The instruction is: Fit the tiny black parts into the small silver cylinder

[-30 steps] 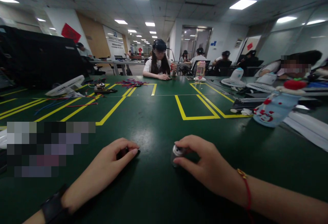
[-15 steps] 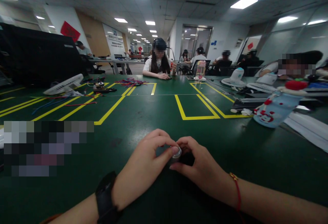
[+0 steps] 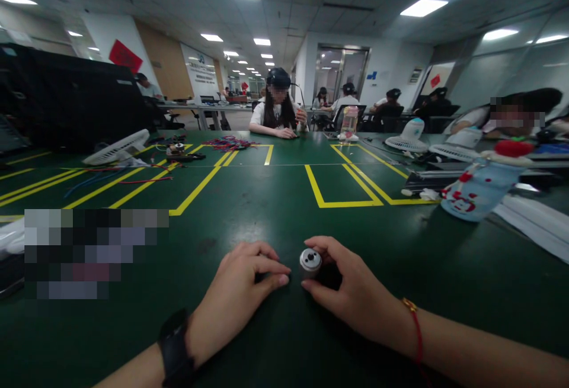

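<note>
My right hand [image 3: 355, 293] grips a small silver cylinder [image 3: 310, 260] with a dark hole in its end face, standing it on the green table mat [image 3: 267, 210]. My left hand [image 3: 244, 287] rests on the mat just left of the cylinder, a finger's width away from it. Its thumb and fingers are curled together, and I cannot tell whether anything small sits between them. A black watch is on my left wrist and a red string bracelet on my right.
Yellow tape boxes [image 3: 342, 186] mark the mat. A blue-white bottle with a red cap [image 3: 480, 186] lies at right beside white sheets [image 3: 533, 216]. At left are a white fan [image 3: 118, 148] and loose wires [image 3: 133, 178]. Coloured wires [image 3: 229, 142] lie before a person [image 3: 275, 109] seated opposite.
My left hand came in from the left, met my right hand at the cylinder, then drew back slightly. The cylinder now stands with its end face showing.
</note>
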A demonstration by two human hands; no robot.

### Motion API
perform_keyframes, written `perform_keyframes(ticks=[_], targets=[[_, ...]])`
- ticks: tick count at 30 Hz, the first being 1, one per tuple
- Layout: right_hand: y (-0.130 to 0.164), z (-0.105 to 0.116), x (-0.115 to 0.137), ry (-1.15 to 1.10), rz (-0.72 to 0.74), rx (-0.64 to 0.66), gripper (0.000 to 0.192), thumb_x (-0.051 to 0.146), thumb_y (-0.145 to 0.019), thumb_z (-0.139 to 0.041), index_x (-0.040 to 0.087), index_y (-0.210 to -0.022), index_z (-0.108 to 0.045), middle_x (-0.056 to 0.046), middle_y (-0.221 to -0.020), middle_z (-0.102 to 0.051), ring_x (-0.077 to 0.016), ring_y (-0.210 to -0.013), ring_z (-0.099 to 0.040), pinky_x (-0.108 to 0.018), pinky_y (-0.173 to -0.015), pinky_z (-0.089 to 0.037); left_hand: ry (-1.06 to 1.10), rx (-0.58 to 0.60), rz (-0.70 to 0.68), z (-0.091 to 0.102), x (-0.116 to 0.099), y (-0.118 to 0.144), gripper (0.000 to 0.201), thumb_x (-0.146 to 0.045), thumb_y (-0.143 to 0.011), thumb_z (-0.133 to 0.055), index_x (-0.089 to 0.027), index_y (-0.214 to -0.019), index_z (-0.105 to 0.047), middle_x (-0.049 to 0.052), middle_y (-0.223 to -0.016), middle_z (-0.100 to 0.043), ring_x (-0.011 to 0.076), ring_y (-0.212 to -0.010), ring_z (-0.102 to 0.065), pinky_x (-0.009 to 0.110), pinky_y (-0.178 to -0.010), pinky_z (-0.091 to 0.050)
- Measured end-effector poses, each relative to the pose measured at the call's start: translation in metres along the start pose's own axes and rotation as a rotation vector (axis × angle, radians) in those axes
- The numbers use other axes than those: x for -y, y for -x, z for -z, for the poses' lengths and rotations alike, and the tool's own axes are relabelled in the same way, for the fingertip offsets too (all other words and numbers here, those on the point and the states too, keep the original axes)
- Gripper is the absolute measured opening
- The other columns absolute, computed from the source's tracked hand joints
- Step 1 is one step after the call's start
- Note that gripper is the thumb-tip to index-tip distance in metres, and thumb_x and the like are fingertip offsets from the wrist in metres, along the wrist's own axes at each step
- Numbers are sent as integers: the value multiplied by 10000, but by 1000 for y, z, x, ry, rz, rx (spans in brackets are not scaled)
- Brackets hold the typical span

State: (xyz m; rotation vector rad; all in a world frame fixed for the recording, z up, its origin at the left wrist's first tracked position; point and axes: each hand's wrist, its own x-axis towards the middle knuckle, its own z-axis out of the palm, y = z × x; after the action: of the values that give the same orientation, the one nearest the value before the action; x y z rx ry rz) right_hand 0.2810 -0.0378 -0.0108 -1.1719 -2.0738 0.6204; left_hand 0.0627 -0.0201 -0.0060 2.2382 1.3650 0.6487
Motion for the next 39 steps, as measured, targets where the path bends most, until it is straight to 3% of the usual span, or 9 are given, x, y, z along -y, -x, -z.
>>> perform_keyframes(ticks=[7,14,21,24,27,31,34,36,39], targets=[[2,18,-7,94,-17,-35,452,328,-788,-588,261,-1214,-455,-35,-1175,-538,-143,-1045,-536,-303,-919,-456,75,20,-1,11,-1,1,275,-394,-838,-573,-360,-1093,-668,16,-1091,-638,225,-1016,-561,381,-901,-422],[49,134,-89,561,-434,-470,550,524,-729,-590,220,-1173,-477,-111,-1082,-582,-231,-891,-599,-355,-730,-491,161,-68,213,47,36,14,355,-490,-854,-495,-309,-1120,-646,30,-1132,-636,245,-1006,-598,368,-873,-455],[104,214,-150,744,-767,-441,650,645,-683,-562,188,-1141,-510,-178,-1051,-599,-267,-838,-617,-379,-653,-467,232,-95,310,48,43,17,363,-519,-836,-506,-298,-1081,-658,22,-1073,-683,254,-995,-620,373,-865,-454],[95,201,-142,1001,-656,-536,816,702,-637,-561,149,-1231,-475,-244,-1124,-549,-370,-1029,-546,-462,-719,-427,261,-92,336,46,38,17,369,-524,-835,-509,-289,-1081,-653,22,-1055,-685,247,-976,-627,363,-842,-460],[66,153,-103,1068,-267,-512,728,611,-728,-546,175,-1300,-429,-204,-1266,-466,-357,-1232,-385,-471,-945,-330,269,-98,345,46,33,16,388,-533,-828,-513,-266,-1072,-654,34,-1032,-687,251,-950,-629,367,-823,-464],[14,59,-29,559,15,22,386,502,-820,-518,323,-1159,-562,-39,-1214,-526,-223,-1125,-464,-422,-920,-342,223,-81,330,48,26,15,385,-532,-835,-491,-258,-1042,-665,48,-1038,-682,260,-969,-613,391,-848,-449],[-16,6,7,325,101,200,354,507,-780,-586,333,-1085,-623,-24,-1107,-573,-196,-1027,-478,-386,-868,-343,202,-76,300,48,30,16,389,-544,-830,-489,-264,-1035,-664,55,-1064,-670,264,-996,-601,406,-881,-435],[-26,-5,13,246,130,198,215,425,-811,-576,287,-947,-669,-19,-980,-602,-166,-949,-494,-358,-841,-351,189,-78,290,47,35,16,399,-552,-828,-489,-264,-1045,-659,56,-1069,-664,266,-998,-600,409,-884,-434],[-25,17,2,150,53,99,181,334,-858,-504,208,-884,-631,-23,-892,-605,-120,-831,-527,-291,-752,-412,181,-80,298,48,36,17,399,-554,-830,-483,-266,-1045,-657,52,-1067,-666,265,-986,-607,397,-858,-447]])
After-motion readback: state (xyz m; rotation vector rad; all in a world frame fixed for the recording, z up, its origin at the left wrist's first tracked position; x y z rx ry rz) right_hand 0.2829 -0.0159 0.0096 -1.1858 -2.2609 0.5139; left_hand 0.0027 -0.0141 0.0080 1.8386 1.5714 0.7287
